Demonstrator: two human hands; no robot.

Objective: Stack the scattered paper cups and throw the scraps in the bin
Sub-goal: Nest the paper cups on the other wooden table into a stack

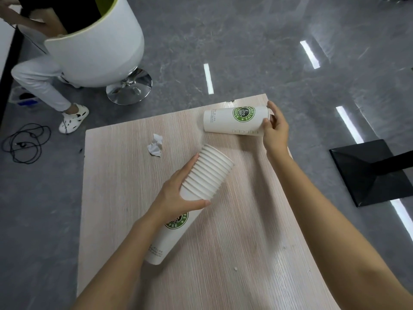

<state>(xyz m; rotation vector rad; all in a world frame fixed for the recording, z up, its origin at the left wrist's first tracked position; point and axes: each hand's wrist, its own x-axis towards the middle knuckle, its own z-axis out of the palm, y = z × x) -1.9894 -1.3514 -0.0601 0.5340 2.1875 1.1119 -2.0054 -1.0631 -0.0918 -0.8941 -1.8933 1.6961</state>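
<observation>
Near the middle of the table (pixel 234 253) the left hand (pixel 178 193) wraps a tilted stack of cups (pixel 207 173); at the far right edge the right hand (pixel 274 128) pinches the rim of a lone cup (pixel 234 119) lying sideways. Pinched so thinly, it could buckle or roll off. Its mouth hides behind that hand; no bin for the paper scrap (pixel 155 145) shows.

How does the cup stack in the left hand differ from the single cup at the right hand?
The cup stack is many nested cups; the single cup is one. The stack slants, open end away from the person, gripped mid-length by the left hand; the single cup lies sideways, held at its rim by the right hand. Both are white with a green coffee logo.
</observation>
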